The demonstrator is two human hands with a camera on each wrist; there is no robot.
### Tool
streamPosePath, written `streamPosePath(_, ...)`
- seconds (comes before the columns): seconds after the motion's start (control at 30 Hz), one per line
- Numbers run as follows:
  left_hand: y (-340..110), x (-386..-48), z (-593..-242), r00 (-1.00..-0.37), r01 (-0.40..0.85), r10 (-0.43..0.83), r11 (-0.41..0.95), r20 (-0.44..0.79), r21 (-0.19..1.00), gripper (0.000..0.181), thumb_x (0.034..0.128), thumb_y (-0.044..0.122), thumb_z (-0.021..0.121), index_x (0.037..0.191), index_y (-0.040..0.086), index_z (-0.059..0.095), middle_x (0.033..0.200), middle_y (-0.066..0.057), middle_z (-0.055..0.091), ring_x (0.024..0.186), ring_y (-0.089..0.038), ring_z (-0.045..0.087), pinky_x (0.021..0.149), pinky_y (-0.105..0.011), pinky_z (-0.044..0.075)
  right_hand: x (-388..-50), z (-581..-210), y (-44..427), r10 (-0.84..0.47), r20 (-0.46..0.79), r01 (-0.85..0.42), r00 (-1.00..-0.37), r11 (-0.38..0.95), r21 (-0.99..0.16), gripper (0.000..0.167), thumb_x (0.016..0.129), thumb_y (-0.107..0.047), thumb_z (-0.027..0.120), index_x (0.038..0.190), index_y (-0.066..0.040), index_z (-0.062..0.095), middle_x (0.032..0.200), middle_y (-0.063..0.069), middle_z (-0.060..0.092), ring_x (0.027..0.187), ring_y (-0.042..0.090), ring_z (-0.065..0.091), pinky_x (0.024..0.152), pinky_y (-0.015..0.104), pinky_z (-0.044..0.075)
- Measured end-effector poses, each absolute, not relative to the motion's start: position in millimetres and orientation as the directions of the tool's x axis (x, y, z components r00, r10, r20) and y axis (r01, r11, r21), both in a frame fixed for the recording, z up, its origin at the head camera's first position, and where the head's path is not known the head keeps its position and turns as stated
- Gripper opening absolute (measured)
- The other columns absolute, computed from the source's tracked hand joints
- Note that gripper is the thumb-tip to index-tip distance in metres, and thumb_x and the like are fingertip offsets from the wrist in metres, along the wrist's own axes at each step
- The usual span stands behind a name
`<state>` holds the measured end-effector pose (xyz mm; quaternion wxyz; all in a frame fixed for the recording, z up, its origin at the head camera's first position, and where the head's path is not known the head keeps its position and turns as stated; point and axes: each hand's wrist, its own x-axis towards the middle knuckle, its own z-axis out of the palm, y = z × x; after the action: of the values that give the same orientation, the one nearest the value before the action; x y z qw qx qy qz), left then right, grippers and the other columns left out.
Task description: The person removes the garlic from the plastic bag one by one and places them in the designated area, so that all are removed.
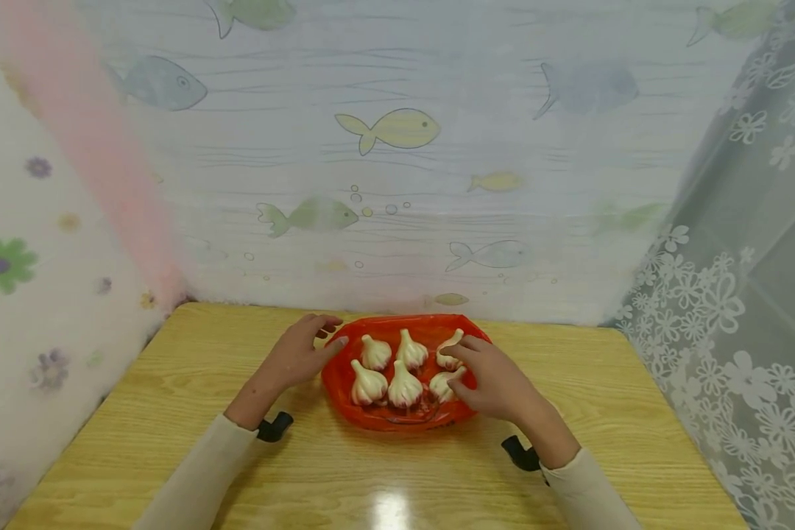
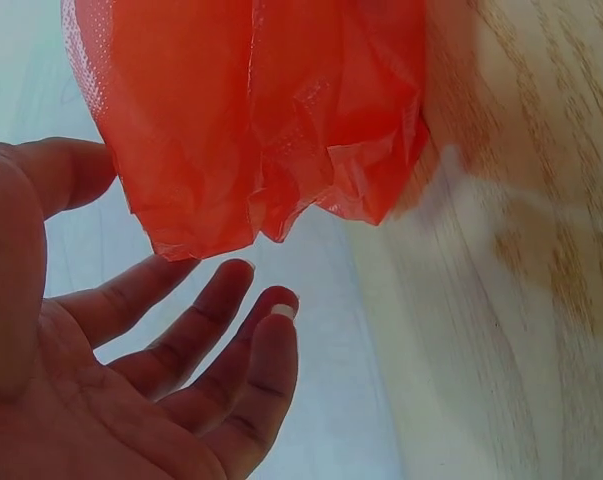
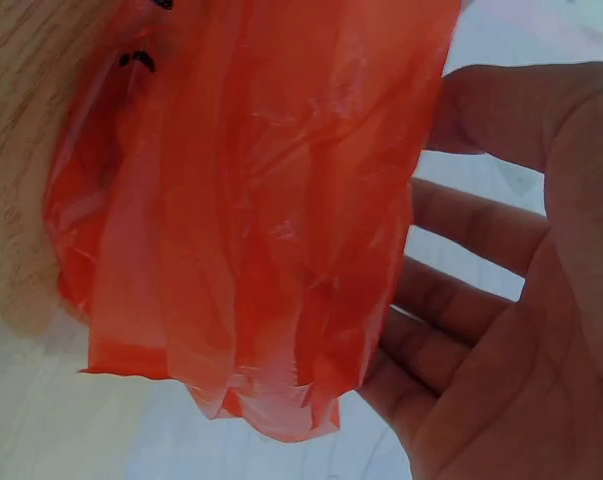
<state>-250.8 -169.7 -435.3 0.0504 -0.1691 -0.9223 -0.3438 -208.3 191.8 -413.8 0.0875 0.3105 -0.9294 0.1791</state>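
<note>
A red plastic bag (image 1: 364,418) lies spread on the table, with several white garlic bulbs (image 1: 405,386) on it in two rows. At its left edge is the left hand (image 1: 298,353), fingers loosely bent; in the left wrist view this hand (image 2: 171,370) has its thumb by the red plastic (image 2: 201,130) and the other fingers apart. The right hand (image 1: 497,377) reaches over the bag's right side, fingertips at the two rightmost bulbs. In the right wrist view the red plastic (image 3: 281,220) hides the fingertips of the right hand (image 3: 491,300).
The wooden table (image 1: 583,397) extends around the bag. Behind it hangs a pale sheet (image 1: 271,169) with fish drawings, and a grey curtain with white flowers (image 1: 715,294) is at the right. A black strap piece (image 1: 274,427) shows at the left wrist, another (image 1: 522,453) at the right.
</note>
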Motion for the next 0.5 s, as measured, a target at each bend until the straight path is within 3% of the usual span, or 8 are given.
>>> streamPosePath(0.13,-169.5,-250.8,-437.6,-0.937,0.349,0.280,0.711,0.210,0.611,0.049,0.1051,0.033,0.067,0.145,0.004,0.062,0.130,-0.015,0.065,0.119,-0.035,0.064,0.100,-0.054,0.055,-208.4,-416.4,191.9,-0.572,0.248,-0.622,-0.782,0.737,-0.263,0.041,0.089,-0.003,0.069,0.130,-0.009,0.071,0.126,0.008,0.068,0.088,0.020,0.061,0.081,0.038,0.054)
streamPosePath(0.27,-168.2,-251.3,-438.4,-0.934,0.356,0.278,0.710,0.223,0.608,0.047,0.1050,0.031,0.067,0.143,0.004,0.063,0.128,-0.014,0.066,0.117,-0.034,0.065,0.098,-0.053,0.056,-209.2,-418.4,191.8,-0.592,0.245,-0.640,-0.768,0.723,-0.259,0.042,0.085,0.003,0.063,0.124,-0.009,0.073,0.124,0.007,0.070,0.082,0.015,0.055,0.076,0.033,0.050)
streamPosePath(0.5,-164.2,-250.9,-437.6,-0.928,0.373,0.277,0.690,0.250,0.620,0.041,0.1039,0.025,0.069,0.139,0.003,0.065,0.127,-0.014,0.067,0.114,-0.033,0.067,0.096,-0.051,0.058,-210.4,-423.7,191.4,-0.598,0.236,-0.643,-0.766,0.716,-0.272,0.037,0.087,0.006,0.062,0.118,-0.006,0.076,0.122,0.006,0.071,0.097,0.019,0.066,0.082,0.036,0.057)
